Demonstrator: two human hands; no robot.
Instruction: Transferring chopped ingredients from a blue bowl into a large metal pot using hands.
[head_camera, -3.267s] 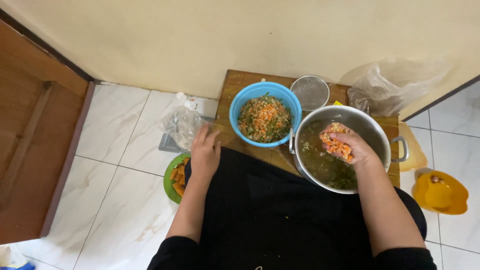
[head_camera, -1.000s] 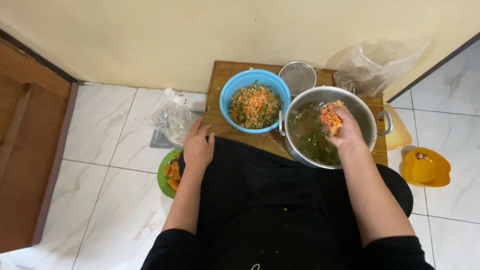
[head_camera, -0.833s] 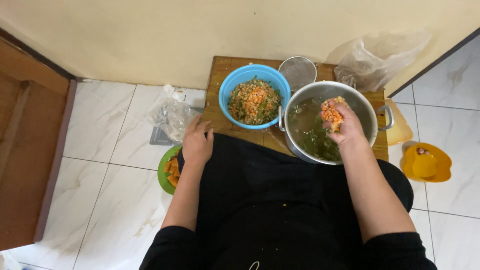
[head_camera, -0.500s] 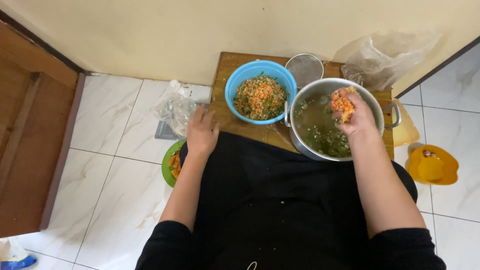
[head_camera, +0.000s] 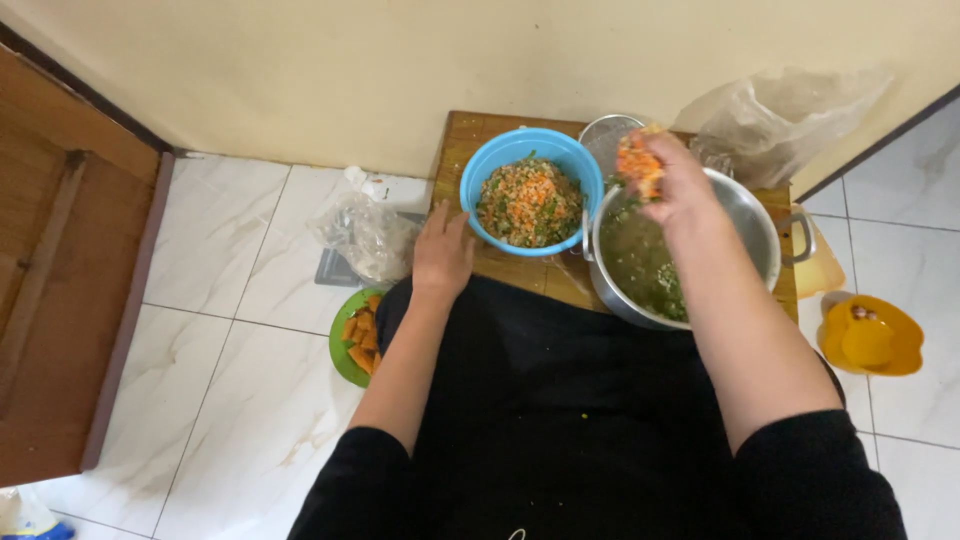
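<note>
Spillage threatened: your right hand (head_camera: 672, 178) gripped a wet orange clump (head_camera: 638, 165) above the steel pot (head_camera: 758, 228); your left hand (head_camera: 441, 252), fingers loose, barely steadied the blue bowl (head_camera: 531, 188).

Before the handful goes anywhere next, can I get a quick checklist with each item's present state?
1. Right hand grips the orange handful: ok.
2. Handful is above the metal pot, near its far rim: ok.
3. Left hand rests on the wooden board beside the blue bowl: ok.
4. Blue bowl sits fully on the board: ok.
5. Handful drips: cannot tell.
</note>
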